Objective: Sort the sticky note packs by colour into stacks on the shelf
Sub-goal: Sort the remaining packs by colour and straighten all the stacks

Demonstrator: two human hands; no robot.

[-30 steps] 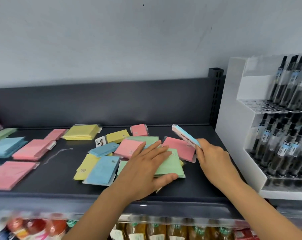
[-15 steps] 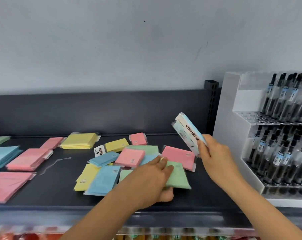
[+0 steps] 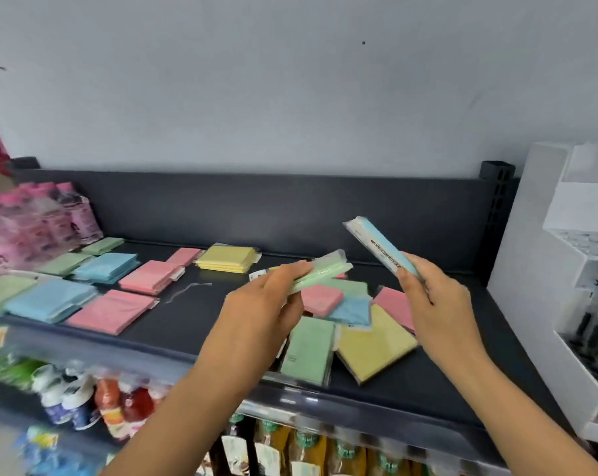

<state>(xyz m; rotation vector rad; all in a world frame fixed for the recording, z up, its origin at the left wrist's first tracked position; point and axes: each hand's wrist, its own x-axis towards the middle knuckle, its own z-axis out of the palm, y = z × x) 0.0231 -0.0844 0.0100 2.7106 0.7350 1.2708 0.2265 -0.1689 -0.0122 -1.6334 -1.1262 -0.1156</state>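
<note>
Green packs [image 3: 321, 274], perhaps two, are pinched by the left hand [image 3: 266, 305], a blue pack [image 3: 376, 244] gripped by the right hand [image 3: 438, 304], held up for stacking.

A single wide-angle view, worn on the head, looks forward and slightly down at the shelf [image 3: 194, 324] from its front. It is close enough that both forearms enter from the bottom edge. The left hand [image 3: 259, 304], gripping a green pack [image 3: 325, 273], and the right hand [image 3: 438, 304], gripping a blue pack [image 3: 376, 245], sit just below mid-frame. The wall [image 3: 290, 80] fills the upper part. The pen rack [image 3: 531, 286] is cut by the right edge, and the bottles [image 3: 81, 400] below the shelf by the bottom edge. The lower left corner is blurred.
</note>
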